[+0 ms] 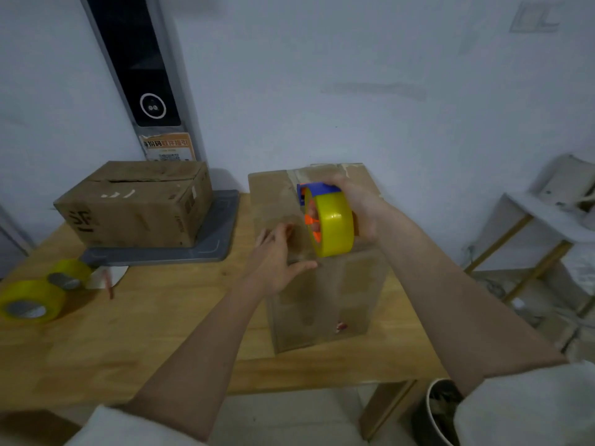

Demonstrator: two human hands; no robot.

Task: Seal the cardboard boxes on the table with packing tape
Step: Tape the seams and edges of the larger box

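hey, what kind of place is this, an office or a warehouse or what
Probably a small parcel packing room, not a warehouse: cardboard boxes and spare tape rolls sit on a wooden table, with a standing scanner kiosk against a plain wall.

Two brown cardboard boxes on the wooden tabletop [135, 333]: one low box [135, 204] at the back left on a grey base plate [206, 239], one tall box [322, 284] in the middle. Three yellow rolls of packing tape: two loose, a near roll [32, 305] and a far roll [69, 273], touching at the left edge, and one mounted roll [331, 225] on a single blue and orange dispenser [317, 189]. Two bare hands, left [277, 262] and right [360, 207]. One dark round bin [438, 410] below the right corner.
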